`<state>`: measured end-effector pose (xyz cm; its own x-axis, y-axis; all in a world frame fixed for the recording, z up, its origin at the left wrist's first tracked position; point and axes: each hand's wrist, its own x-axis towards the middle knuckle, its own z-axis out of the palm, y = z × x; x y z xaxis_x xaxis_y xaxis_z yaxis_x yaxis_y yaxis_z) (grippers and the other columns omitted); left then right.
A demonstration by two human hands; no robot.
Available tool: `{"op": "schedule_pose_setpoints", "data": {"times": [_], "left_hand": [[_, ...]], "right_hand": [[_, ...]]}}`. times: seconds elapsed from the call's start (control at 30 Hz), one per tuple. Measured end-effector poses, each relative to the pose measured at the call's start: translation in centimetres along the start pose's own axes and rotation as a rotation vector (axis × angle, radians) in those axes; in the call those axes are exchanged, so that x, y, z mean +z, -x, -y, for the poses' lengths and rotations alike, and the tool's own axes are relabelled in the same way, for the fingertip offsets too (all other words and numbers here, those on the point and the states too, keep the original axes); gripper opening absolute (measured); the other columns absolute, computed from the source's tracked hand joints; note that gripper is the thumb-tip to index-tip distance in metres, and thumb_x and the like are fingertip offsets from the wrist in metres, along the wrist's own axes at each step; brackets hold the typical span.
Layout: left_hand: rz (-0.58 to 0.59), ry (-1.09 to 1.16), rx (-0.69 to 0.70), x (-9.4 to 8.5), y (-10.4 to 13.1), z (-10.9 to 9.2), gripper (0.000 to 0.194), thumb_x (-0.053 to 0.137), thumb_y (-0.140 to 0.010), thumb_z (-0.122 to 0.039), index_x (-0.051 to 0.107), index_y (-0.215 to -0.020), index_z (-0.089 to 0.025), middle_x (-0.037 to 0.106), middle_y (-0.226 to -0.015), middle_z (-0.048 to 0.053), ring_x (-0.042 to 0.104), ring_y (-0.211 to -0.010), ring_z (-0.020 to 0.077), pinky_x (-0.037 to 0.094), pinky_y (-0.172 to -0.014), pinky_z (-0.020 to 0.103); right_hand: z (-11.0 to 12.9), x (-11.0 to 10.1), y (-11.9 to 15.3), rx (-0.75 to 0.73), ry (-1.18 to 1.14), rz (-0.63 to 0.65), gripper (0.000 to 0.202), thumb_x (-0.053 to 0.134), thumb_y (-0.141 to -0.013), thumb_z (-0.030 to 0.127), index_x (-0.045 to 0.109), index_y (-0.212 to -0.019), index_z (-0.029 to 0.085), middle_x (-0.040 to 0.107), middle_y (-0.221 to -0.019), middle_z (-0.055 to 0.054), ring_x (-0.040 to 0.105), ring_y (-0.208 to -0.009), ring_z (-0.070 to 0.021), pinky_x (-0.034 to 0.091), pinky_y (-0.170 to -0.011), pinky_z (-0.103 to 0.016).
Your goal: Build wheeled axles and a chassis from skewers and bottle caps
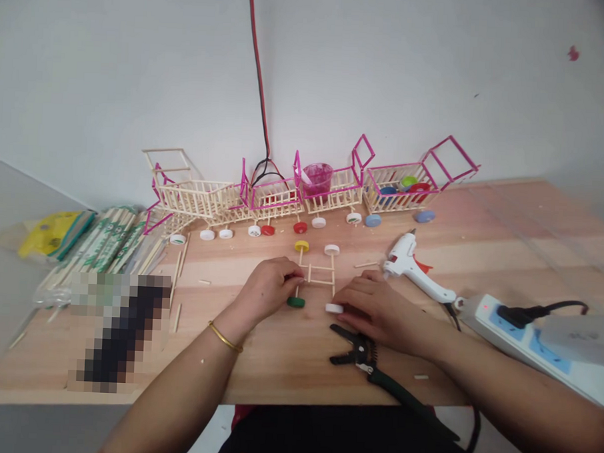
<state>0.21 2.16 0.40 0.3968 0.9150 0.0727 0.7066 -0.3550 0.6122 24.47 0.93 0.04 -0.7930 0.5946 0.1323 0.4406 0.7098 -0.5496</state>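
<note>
A small frame of thin wooden sticks point(321, 281) lies mid-table, with bottle-cap wheels at its corners: yellow point(302, 246) and white point(331, 250) at the back, green point(295, 302) and white point(334, 309) at the front. My left hand point(275, 285) pinches the frame's left side, just above the green cap. The fingers of my right hand point(371, 306) are bent around the front white cap and touch it from the right. What lies beneath the right fingers is hidden.
Stick carts point(198, 198) with cap wheels line the wall. Right are a white glue gun point(411, 265) and a power strip point(522, 336); a black-jawed cutter point(359, 352) lies by my right hand. Packed sticks point(106, 238) and a yellow bag point(54, 234) are left.
</note>
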Motion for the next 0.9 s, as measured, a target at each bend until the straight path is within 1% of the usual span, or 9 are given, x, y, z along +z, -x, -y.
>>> {"op": "schedule_pose_setpoints", "data": {"times": [0.3, 0.53, 0.73, 0.83, 0.9], "left_hand": [[0.024, 0.007, 0.027, -0.2, -0.1, 0.0, 0.009, 0.058, -0.082, -0.015, 0.066, -0.079, -0.016, 0.064, -0.076, 0.002, 0.058, -0.073, 0.0133, 0.044, -0.069, 0.024], [0.02, -0.001, 0.029, -0.2, -0.1, 0.0, 0.009, 0.057, -0.082, -0.016, 0.066, -0.079, -0.017, 0.064, -0.075, 0.002, 0.059, -0.073, 0.0139, 0.045, -0.069, 0.024], [0.027, 0.022, 0.026, -0.3, -0.1, -0.2, 0.01, 0.057, -0.082, -0.016, 0.067, -0.082, -0.017, 0.064, -0.076, 0.002, 0.059, -0.073, 0.0137, 0.045, -0.068, 0.024], [0.0, 0.046, 0.011, -0.4, -0.1, -0.3, 0.01, 0.056, -0.082, -0.017, 0.066, -0.082, -0.018, 0.064, -0.074, 0.001, 0.058, -0.069, 0.0127, 0.044, -0.065, 0.023], [-0.063, 0.053, -0.012, -0.3, -0.1, -0.3, 0.011, 0.055, -0.082, -0.018, 0.065, -0.08, -0.017, 0.063, -0.072, 0.0, 0.057, -0.067, 0.0121, 0.043, -0.064, 0.022]], "right_hand": [[0.0, -0.1, 0.1, -0.001, -0.012, 0.001, 0.015, 0.046, -0.093, 0.027, 0.058, -0.098, 0.02, 0.065, -0.092, -0.005, 0.057, -0.087, -0.0181, 0.031, -0.082, -0.036], [-0.1, 0.0, 0.2, -0.002, 0.006, -0.005, 0.013, 0.048, -0.091, 0.026, 0.058, -0.098, 0.021, 0.065, -0.092, -0.004, 0.057, -0.087, -0.0173, 0.032, -0.082, -0.035], [0.2, -0.4, 0.1, 0.008, 0.016, 0.0, 0.014, 0.05, -0.09, 0.029, 0.058, -0.097, 0.021, 0.065, -0.09, -0.004, 0.057, -0.085, -0.0172, 0.034, -0.08, -0.035], [0.5, -1.0, 0.0, 0.009, 0.042, -0.008, 0.013, 0.051, -0.089, 0.03, 0.058, -0.097, 0.022, 0.065, -0.089, -0.003, 0.058, -0.083, -0.0176, 0.035, -0.079, -0.035], [0.7, -1.4, 0.0, 0.02, 0.068, -0.014, 0.013, 0.052, -0.088, 0.029, 0.058, -0.098, 0.022, 0.066, -0.09, -0.004, 0.058, -0.084, -0.0182, 0.036, -0.079, -0.036]]}}
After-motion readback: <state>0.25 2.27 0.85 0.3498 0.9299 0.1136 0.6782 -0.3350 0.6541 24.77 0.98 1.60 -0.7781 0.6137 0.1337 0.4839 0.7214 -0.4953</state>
